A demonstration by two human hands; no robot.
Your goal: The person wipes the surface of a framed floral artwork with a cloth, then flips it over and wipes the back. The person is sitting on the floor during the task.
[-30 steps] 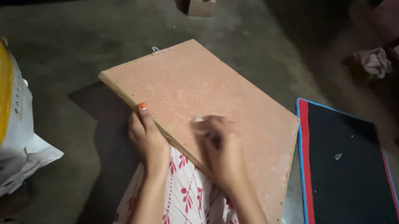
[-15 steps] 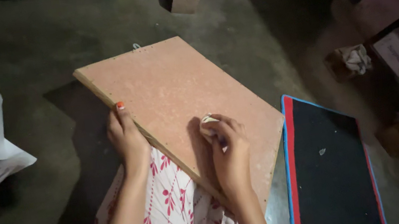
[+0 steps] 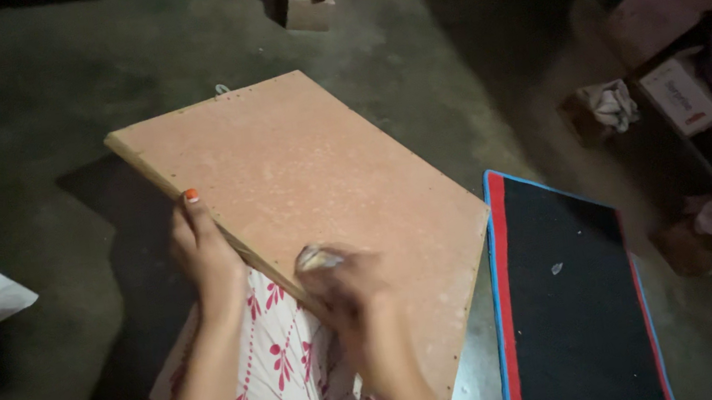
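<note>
Pinkish board [image 3: 301,208] lies on the floor [image 3: 40,133], near edge over the person's lap. Left hand [image 3: 208,253] grips that edge; right hand [image 3: 353,298] pinches a small pale wad [image 3: 318,257]. Board could tip if the left hand slips.

The right hand [image 3: 345,290] is motion-blurred, mostly hiding a small pale lump [image 3: 316,257].
</note>
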